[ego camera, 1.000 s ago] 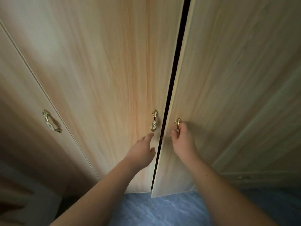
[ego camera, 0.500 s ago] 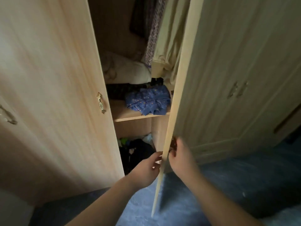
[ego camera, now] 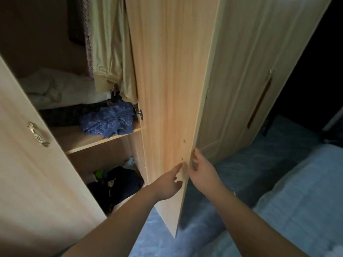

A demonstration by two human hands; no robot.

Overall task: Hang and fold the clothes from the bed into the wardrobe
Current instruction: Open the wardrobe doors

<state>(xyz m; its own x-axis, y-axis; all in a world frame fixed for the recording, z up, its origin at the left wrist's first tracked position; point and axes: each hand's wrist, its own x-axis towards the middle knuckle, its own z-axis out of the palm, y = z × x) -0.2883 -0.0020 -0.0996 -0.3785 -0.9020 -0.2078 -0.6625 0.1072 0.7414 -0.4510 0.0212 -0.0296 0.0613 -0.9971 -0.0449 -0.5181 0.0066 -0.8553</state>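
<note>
Head view, items listed left to right. Left door (ego camera: 37,164): pale wood, swung open, brass handle (ego camera: 38,135) on its outer face, unchanged from half a second ago. Wardrobe (ego camera: 89,140): ahead and to the left, interior exposed. On the shelf lie a white bundle (ego camera: 55,88) and a blue patterned garment (ego camera: 109,123). Beige hanging clothes (ego camera: 109,43) fall from above, and dark clothes (ego camera: 120,184) are heaped in the lower compartment. Right door (ego camera: 172,89): swung wider than half a second ago, so its inner face now shows; one second ago both doors stood almost closed. Left hand (ego camera: 167,184): fingers straight and relaxed, index fingertip touching the door's inner face near the free edge, having left the edge it met earlier. Right hand (ego camera: 202,169): holds the same door at its free edge from the outer side, fingers curled there, as before; the handle beneath is hidden. Neighbouring cabinet (ego camera: 241,71): behind the door, closed. Carpet (ego camera: 241,173): blue. Bed (ego camera: 297,201): pale blue cover, lower right corner, newly in view.
</note>
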